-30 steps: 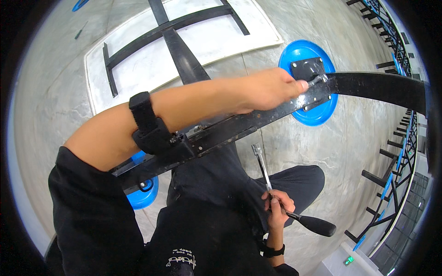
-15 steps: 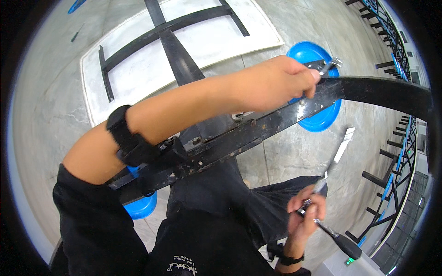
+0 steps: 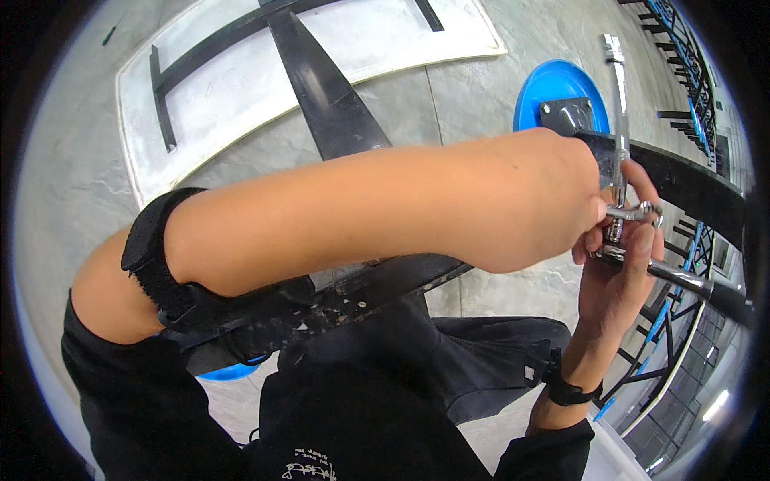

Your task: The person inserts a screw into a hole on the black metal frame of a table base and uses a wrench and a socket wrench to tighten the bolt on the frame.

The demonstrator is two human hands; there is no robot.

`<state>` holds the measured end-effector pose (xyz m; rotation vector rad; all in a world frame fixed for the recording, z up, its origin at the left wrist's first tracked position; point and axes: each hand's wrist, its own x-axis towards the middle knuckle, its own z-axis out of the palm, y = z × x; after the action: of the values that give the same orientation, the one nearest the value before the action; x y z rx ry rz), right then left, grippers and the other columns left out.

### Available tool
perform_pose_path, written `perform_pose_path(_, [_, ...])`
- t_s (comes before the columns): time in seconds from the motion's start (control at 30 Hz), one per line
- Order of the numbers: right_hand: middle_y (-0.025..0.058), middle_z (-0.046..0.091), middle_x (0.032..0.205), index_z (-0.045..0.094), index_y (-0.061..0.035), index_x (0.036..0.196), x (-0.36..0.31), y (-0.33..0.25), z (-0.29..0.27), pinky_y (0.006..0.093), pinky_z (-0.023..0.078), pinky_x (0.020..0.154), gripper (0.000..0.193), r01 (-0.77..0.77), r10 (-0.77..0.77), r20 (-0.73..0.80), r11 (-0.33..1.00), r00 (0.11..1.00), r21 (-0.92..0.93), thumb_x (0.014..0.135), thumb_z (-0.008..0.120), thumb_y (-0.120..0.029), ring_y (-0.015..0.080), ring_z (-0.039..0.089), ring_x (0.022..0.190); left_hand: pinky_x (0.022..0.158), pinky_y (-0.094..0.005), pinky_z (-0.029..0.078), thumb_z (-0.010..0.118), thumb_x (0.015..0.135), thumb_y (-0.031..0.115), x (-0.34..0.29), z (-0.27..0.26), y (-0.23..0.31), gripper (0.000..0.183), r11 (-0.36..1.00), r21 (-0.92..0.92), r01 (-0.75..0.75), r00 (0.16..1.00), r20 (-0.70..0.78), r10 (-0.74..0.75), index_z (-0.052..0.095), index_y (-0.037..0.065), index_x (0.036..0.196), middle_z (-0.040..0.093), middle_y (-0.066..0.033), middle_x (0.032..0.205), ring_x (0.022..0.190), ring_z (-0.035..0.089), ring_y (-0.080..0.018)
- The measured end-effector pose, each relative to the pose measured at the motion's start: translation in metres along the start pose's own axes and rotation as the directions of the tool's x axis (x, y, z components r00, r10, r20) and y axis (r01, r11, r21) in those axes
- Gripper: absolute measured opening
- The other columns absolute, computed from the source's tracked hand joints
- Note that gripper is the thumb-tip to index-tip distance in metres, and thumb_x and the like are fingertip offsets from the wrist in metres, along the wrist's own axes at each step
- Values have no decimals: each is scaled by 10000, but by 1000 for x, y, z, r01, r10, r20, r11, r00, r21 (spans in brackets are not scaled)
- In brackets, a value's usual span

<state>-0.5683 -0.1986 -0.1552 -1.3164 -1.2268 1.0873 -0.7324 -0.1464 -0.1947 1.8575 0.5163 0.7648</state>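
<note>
My left arm reaches across to the right, and my left hand point(image 3: 553, 192) is closed on a small silver wrench point(image 3: 632, 212), whose head sticks out past the fingers. My right hand point(image 3: 616, 276) grips a ratchet wrench point(image 3: 686, 279) near its head; its dark handle points to the lower right. From that head a long silver extension bar point(image 3: 621, 104) stands up between the fingers. The small wrench's end lies against or just over the right fingers; I cannot tell if it touches the ratchet. Both hands are together beside a curved black metal beam point(image 3: 694, 180).
A black metal frame point(image 3: 353, 309) lies across my lap, partly under my left arm. A blue round stool seat point(image 3: 553, 84) with a black plate point(image 3: 566, 114) is behind the beam. A white board point(image 3: 393, 52) with black bars lies ahead. Black racks point(image 3: 678, 56) line the right.
My right hand has risen with the ratchet to meet my left hand. The left hand has moved right and down, away from the blue seat, still holding the small wrench.
</note>
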Motion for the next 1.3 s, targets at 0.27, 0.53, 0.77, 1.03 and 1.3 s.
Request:
perform_pose_path(0.27, [131, 597, 774, 551, 47, 883, 28, -19, -19, 246, 501, 548, 168, -149, 150, -18, 953, 989, -263, 873, 470, -100, 167, 600, 577, 669, -369, 499, 465, 912, 197, 2, -14, -5, 272, 939, -55, 339, 937, -67, -343, 646, -4, 891, 634, -162, 765, 728, 626, -316])
perform_pose_path(0.53, [84, 535, 621, 561, 43, 890, 66, -25, -62, 246, 471, 394, 146, -455, 472, 32, 864, 881, -215, 835, 487, -70, 103, 473, 420, 1031, -527, 247, 581, 826, 239, -51, -48, 22, 430, 821, 420, 387, 872, 123, -474, 480, 27, 1187, 484, -144, 1223, 1210, 422, -310])
perform_pose_path(0.77, [85, 500, 566, 542, 40, 808, 82, -22, -68, 206, 384, 281, 160, -635, 657, 38, 741, 753, -218, 759, 493, -104, 59, 376, 337, 1030, -600, 195, 791, 576, 361, -62, -15, 9, 846, 810, 416, 414, 866, 96, -491, 412, 54, 1267, 405, -125, 1307, 1286, 306, -361])
perform_pose_path(1.03, [108, 512, 575, 516, 29, 780, 100, -26, -60, 212, 402, 267, 159, -798, 803, 40, 595, 595, -95, 747, 471, -120, 59, 380, 328, 1004, -656, 181, 822, 502, 300, -61, -7, -5, 813, 859, 246, 450, 885, 7, -465, 495, 128, 1226, 487, -77, 1236, 1266, 342, -332])
perform_pose_path(1.3, [113, 508, 575, 545, 57, 793, 95, -32, -52, 230, 419, 293, 171, -697, 742, -44, 605, 669, -385, 734, 491, -94, 92, 405, 333, 993, -656, 194, 832, 465, 269, -67, -5, -10, 717, 894, 205, 399, 915, -24, -403, 583, 158, 1129, 526, -43, 1201, 1237, 391, -326])
